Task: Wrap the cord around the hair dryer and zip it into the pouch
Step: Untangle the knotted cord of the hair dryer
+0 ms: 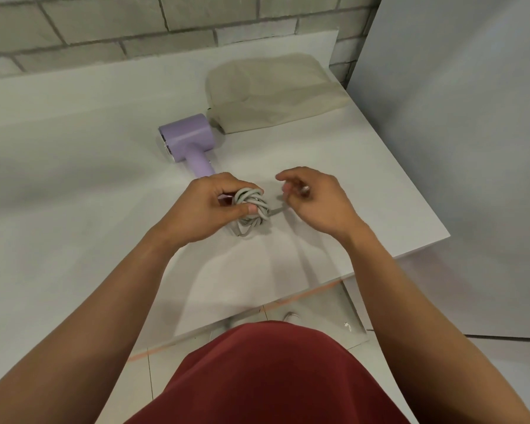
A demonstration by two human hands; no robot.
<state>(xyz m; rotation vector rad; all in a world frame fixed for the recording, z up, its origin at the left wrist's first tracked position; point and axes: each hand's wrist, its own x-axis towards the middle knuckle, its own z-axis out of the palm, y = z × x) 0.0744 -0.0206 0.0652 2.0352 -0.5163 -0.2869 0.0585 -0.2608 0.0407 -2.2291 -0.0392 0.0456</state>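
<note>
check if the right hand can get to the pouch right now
Probably yes: only bare table lies between the right hand and the pouch. But that hand seems to pinch the cord end, so it would likely drop that first.

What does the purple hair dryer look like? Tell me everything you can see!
The hair dryer is pale purple and looks like smooth plastic. It has a short round barrel with a shiny ring at its left end, and a straight handle. It lies on its side on the white table, barrel close to the beige pouch, handle pointing towards the person. The left hand, gripping the coiled grey cord, hides the handle's end.
</note>
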